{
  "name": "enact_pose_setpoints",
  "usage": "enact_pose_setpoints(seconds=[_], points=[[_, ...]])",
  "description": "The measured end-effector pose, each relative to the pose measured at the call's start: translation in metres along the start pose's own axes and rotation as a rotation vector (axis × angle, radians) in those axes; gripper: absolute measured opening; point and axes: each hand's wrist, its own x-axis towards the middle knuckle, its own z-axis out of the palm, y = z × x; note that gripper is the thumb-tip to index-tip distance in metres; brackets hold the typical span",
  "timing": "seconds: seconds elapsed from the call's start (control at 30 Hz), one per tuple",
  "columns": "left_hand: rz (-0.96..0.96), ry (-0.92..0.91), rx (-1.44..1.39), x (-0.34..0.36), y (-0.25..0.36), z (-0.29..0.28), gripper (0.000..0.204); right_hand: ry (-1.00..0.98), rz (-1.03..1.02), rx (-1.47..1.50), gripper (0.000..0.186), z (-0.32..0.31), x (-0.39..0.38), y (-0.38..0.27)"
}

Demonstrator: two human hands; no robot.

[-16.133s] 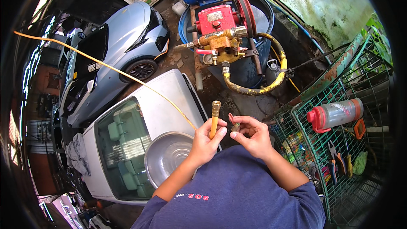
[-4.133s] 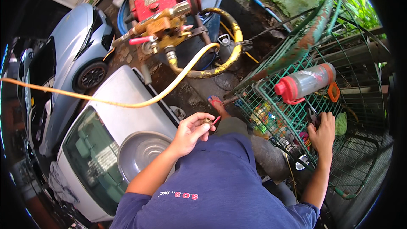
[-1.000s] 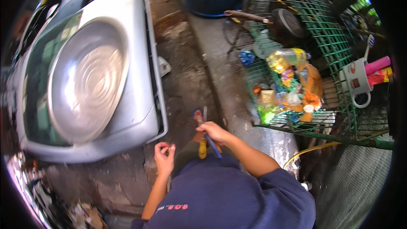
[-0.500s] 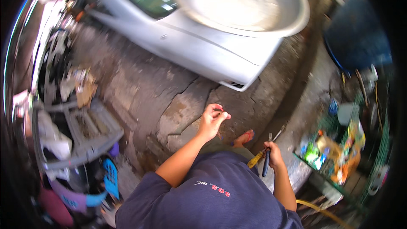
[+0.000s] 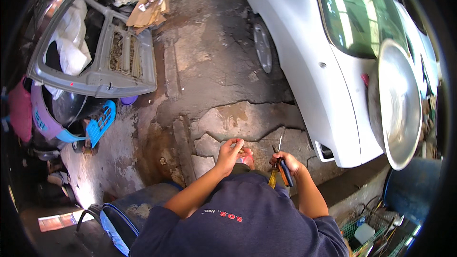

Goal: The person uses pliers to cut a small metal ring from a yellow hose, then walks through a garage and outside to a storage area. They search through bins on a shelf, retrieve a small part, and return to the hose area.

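My left hand is raised in front of my body with its fingers closed in a pinch. Whatever small thing may be between the fingertips is too small to make out. Lower right of it, my right hand is wrapped round two tools at once. One is a screwdriver with a yellow handle pointing down and a thin metal shaft rising above the fist. Beside it hangs a pair of pliers with orange and dark handles. The hands are apart from each other.
A silver car stands at the right, with a large metal basin on its rear. A grey vehicle door panel leans at the left near a blue plastic basket. A blue drum is at lower right. The concrete floor is cracked.
My view has turned left, so the car and basin now lie to the right. The right hand with its tools has come closer to the left hand, which stays pinched.
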Motion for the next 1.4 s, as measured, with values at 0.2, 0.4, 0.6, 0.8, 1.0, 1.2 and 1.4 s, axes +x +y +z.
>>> enact_pose_setpoints(seconds=[0.2,0.4,0.6,0.8,1.0,1.2,1.4], points=[[0.099,0.191,-0.005,0.076,0.053,-0.063,0.02,0.035,-0.042,0.037,0.03,0.041,0.098,-0.085],[0.375,0.333,0.093,0.203,0.13,-0.113,0.025,0.046,-0.079,0.254,0.027,0.031,0.191,-0.199],[0.418,0.68,0.369,0.336,0.242,-0.172,0.046,0.079,-0.064,0.297,0.02,0.023,0.325,-0.355],[0.614,1.011,0.342,0.428,0.317,-0.247,0.051,0.027,0.203,0.036,0.024,0.063,0.453,-0.511],[0.287,1.181,-0.23,0.572,0.421,-0.29,0.046,-0.012,0.288,-0.063,0.026,0.074,0.571,-0.651],[0.104,0.5,0.067,0.778,0.588,-0.284,0.033,0.075,0.069,-0.026,0.027,0.12,0.654,-0.825],[0.025,-0.064,0.11,0.975,0.736,-0.25,0.036,0.05,-0.162,-0.287,0.024,0.219,0.753,-0.999]])
